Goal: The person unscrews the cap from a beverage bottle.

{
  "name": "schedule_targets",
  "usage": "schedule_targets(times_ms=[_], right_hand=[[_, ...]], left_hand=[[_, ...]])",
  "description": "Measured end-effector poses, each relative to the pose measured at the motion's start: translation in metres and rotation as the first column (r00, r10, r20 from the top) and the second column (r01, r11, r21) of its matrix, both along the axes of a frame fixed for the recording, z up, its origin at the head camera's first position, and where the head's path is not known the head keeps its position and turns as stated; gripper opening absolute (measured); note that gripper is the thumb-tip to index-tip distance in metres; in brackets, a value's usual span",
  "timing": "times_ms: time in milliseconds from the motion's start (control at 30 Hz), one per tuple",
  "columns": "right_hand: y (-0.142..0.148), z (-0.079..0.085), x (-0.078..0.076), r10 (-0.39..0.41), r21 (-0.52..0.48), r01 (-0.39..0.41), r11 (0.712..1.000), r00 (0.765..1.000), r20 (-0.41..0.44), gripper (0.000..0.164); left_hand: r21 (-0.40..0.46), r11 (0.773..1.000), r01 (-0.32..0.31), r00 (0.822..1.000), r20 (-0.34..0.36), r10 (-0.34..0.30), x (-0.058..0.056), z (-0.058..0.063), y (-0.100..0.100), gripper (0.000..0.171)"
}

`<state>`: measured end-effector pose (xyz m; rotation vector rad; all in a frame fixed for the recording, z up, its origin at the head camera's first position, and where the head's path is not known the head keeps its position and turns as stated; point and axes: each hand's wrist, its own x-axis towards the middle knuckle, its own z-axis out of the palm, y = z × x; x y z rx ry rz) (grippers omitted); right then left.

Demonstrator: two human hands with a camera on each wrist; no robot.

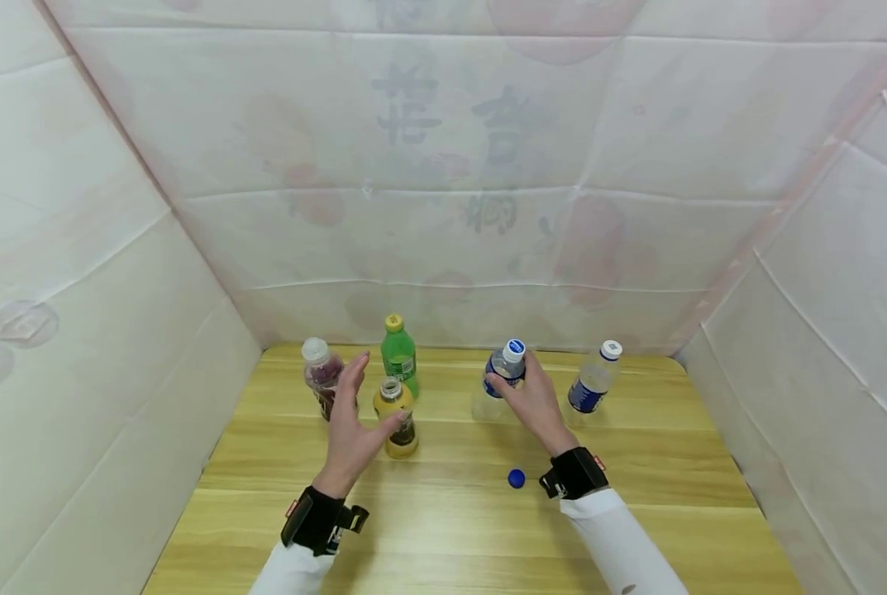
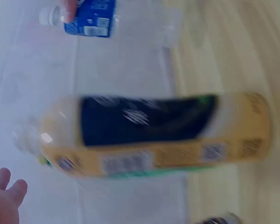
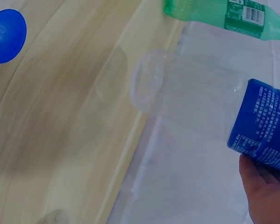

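In the head view, right of centre, your right hand (image 1: 538, 402) pinches a clear plastic bottle (image 1: 503, 368) by its blue label (image 3: 262, 122); its white words are too small to read. Big gray writing (image 1: 504, 126) shows at the top. Your left hand (image 1: 350, 438), spread wide beside a yellow bottle (image 2: 154, 135) below centre, blocks part of a purplish bottle (image 1: 322, 373). You have five bottles, counting one green bottle (image 1: 398, 357) and another blue-labelled bottle (image 1: 590, 388), plus one round blue cap (image 1: 516, 478).
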<state>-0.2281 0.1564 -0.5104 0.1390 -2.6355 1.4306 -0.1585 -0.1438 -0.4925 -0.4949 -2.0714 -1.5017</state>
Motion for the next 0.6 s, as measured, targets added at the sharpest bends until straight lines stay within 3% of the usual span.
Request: schedule_targets(times_ms=[133,267,600], right_hand=[[0.004,0.005,0.006,0.001,-0.004,-0.001,1.0,1.0,-0.007,0.072],[0.007,0.011,0.011,-0.007,0.0,0.007,1.0,1.0,-0.012,0.073],[0.009,0.024,0.025,-0.007,-0.012,0.006,1.0,0.997,-0.075,0.068]], left_hand=[[-0.035,0.998,0.051,0.996,-0.074,-0.053,-0.003,0.01,0.017,0.098],[-0.078,0.993,0.091,0.991,-0.094,-0.098,-0.004,0.015,0.034,0.101],[-0.149,0.972,0.183,0.983,0.038,-0.179,-0.006,0.01,0.071,0.106]])
